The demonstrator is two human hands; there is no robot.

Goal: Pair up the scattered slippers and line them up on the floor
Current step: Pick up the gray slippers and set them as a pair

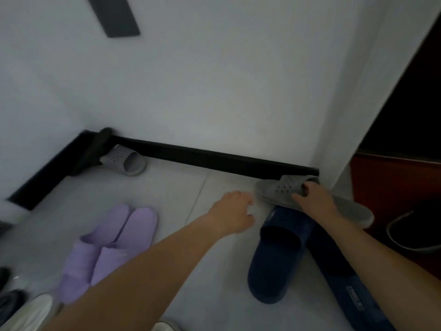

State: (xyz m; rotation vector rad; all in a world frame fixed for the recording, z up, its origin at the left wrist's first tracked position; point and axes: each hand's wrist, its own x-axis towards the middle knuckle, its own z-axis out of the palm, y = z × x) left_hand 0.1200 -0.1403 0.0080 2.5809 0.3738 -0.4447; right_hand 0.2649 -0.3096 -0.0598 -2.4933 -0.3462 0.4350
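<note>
My right hand grips a grey perforated slipper by its strap, near the wall corner, above a navy slipper lying on the floor. A second navy slipper lies partly under my right forearm. My left hand hovers just left of the grey slipper with loosely curled fingers and holds nothing. The other grey perforated slipper sits at the back left against the black skirting. Two purple slippers lie side by side on the floor at the left.
A black skirting board runs along the white wall. A dark slipper leans in the back left corner. White and dark footwear lies at the bottom left. A dark bag with a pale strap sits at the right by a reddish door.
</note>
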